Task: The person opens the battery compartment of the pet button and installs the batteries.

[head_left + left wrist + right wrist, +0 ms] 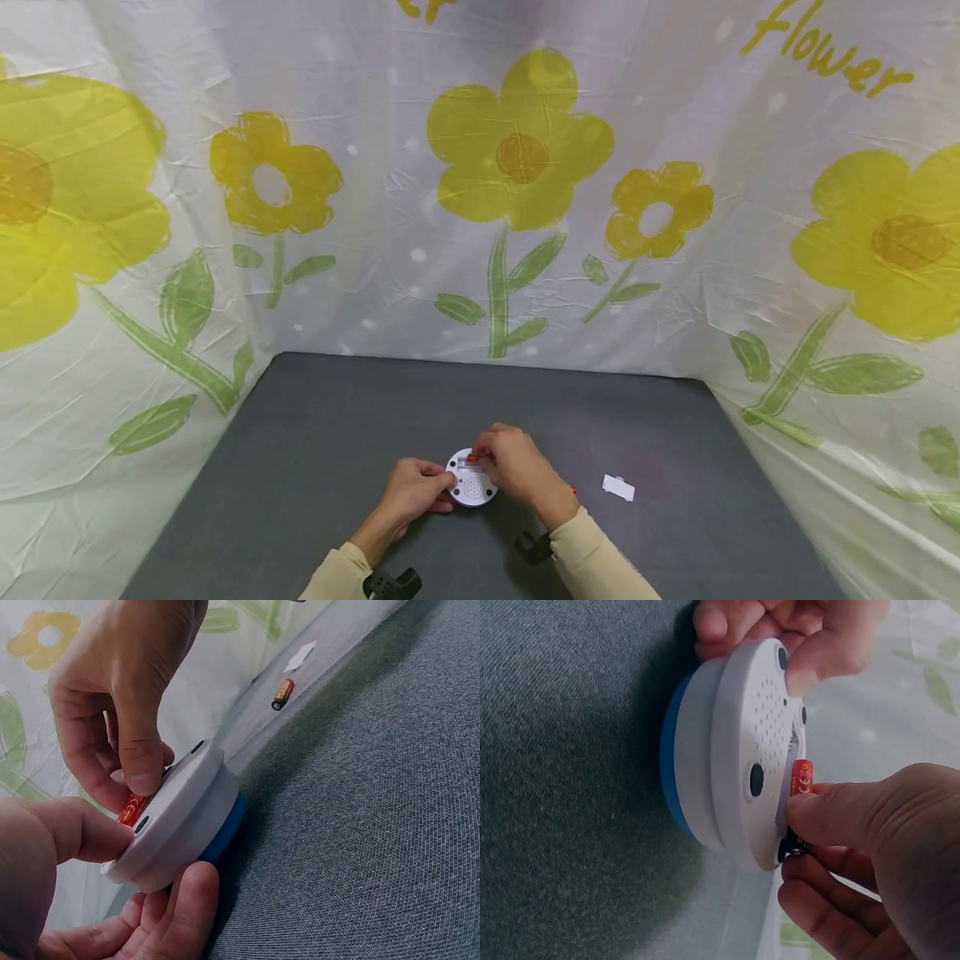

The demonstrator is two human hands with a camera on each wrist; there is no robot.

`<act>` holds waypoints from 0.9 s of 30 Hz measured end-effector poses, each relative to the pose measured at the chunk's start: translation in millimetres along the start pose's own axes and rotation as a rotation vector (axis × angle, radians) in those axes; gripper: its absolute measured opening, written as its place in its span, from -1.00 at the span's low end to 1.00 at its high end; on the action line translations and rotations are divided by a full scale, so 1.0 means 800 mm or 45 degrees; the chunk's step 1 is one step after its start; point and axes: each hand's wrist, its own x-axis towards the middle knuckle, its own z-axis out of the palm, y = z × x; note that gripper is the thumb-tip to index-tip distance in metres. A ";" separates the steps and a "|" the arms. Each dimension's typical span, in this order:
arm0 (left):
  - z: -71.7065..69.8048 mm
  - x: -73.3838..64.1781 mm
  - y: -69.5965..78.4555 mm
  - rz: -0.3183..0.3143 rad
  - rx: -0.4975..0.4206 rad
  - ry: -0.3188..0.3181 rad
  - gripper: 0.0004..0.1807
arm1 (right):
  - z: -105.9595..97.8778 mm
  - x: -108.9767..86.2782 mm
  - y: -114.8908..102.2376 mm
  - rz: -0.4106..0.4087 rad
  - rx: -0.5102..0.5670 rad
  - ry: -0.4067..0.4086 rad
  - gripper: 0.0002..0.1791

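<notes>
A round white device (474,492) with a blue lower part lies with its perforated, black-footed face upward on the dark table. My left hand (415,490) pinches its left rim, thumb on the face and fingers beneath. Between the thumb and fingers of my right hand (517,462) is a red and black battery (802,776), held at the open battery slot. The right wrist view shows the battery lying along the slot, its dark end by my fingertips; whether it is fully seated I cannot tell. A second battery (283,694) lies on the table past the device.
A small white battery cover (618,487) lies on the table (360,408) to the right of my right hand. Behind and on both sides hangs a white curtain (375,275) printed with yellow flowers.
</notes>
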 end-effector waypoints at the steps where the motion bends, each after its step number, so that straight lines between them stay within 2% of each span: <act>1: 0.000 0.000 0.000 0.001 -0.001 -0.002 -0.72 | 0.001 0.000 0.000 -0.002 -0.006 -0.005 -0.84; 10: 0.002 0.001 -0.003 0.010 -0.022 -0.005 -0.72 | 0.010 0.003 -0.002 -0.011 -0.032 0.009 -0.93; 18: 0.002 0.001 -0.002 0.012 -0.030 0.001 -0.72 | 0.006 0.001 0.002 -0.026 0.018 0.035 -0.93; 24: 0.000 0.000 0.000 0.016 -0.023 0.001 -0.72 | -0.002 -0.002 0.015 0.080 0.118 0.060 -0.94; 27: 0.000 0.000 -0.001 0.004 -0.008 0.005 -0.73 | -0.004 -0.004 0.021 0.182 0.216 0.014 -0.90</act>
